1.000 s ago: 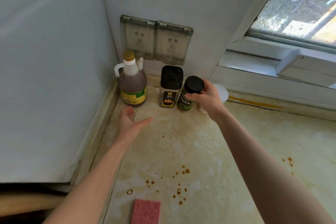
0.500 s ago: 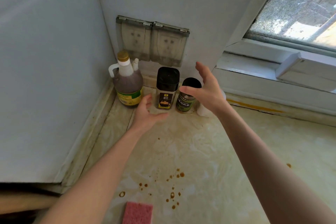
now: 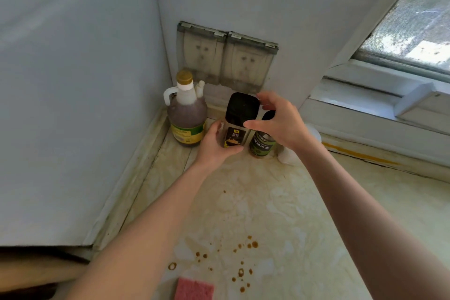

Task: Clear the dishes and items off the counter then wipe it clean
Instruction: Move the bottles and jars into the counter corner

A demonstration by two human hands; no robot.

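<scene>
Gripping the spice jar [image 3: 233, 137] low on its body, the left hand [image 3: 214, 146] held it just under the right hand [image 3: 280, 124], whose spread fingers [image 3: 264, 100] hovered about the black lid [image 3: 242, 107] without clasping it; a firm, upright lift would likely have cleared the green jar [image 3: 261, 145] beside the right wrist

One head-worn view, looking forward and down into a worktop [image 3: 280, 202] corner.

We look from close above towards the corner where two walls meet. The sockets [image 3: 226, 56] sit just above mid-frame, a window [image 3: 414, 31] fills the upper right, and a sponge [image 3: 193, 290] is cut by the lower edge. The wide lens bends straight edges.
</scene>
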